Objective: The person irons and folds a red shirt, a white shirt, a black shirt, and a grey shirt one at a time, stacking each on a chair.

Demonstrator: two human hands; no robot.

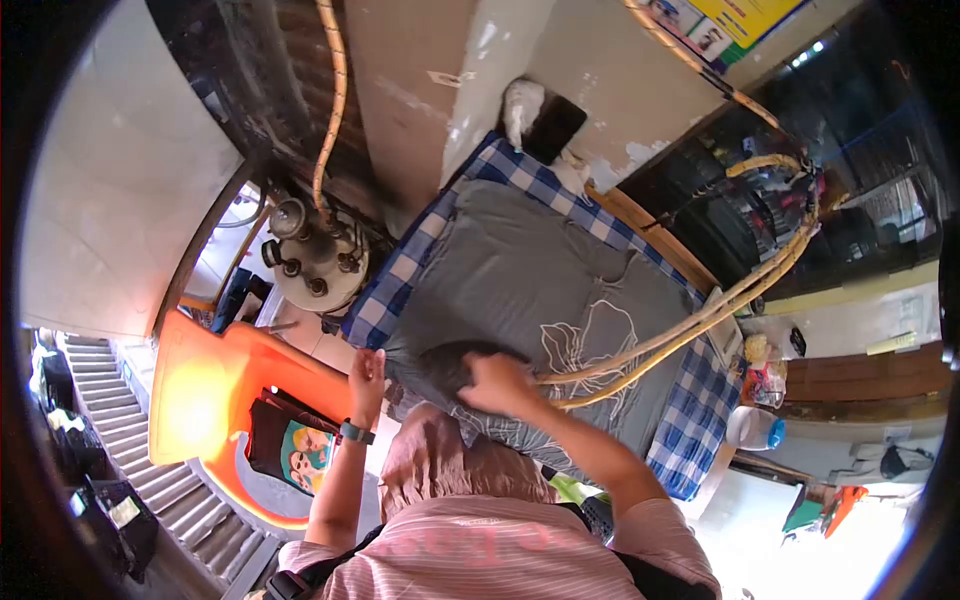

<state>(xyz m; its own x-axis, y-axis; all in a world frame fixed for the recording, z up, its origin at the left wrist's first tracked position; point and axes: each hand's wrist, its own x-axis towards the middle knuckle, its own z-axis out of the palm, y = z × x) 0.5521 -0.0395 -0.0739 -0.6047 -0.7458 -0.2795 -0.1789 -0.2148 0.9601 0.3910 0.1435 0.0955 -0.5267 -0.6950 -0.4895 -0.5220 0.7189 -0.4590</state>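
Note:
A grey cloth (520, 240), which looks like a garment, lies spread over a blue-and-white checked cover (690, 430) on the table. My right hand (497, 384) is closed on a dark iron (447, 366) resting on the near left part of the grey cloth. Two yellowish hoses (690, 335) run from beside this hand up to the right. My left hand (367, 378) pinches the grey cloth at its left edge, fingertips together. Loose white cords (590, 345) lie tangled on the cloth, right of the iron.
Left of the table stands a metal boiler (322, 265) with valves and a hose above it. An orange plastic chair (250, 350) holds a dark printed garment (285, 440). At the table's far end sits a black flat object (554, 130). A clear tub (750, 428) stands at the right.

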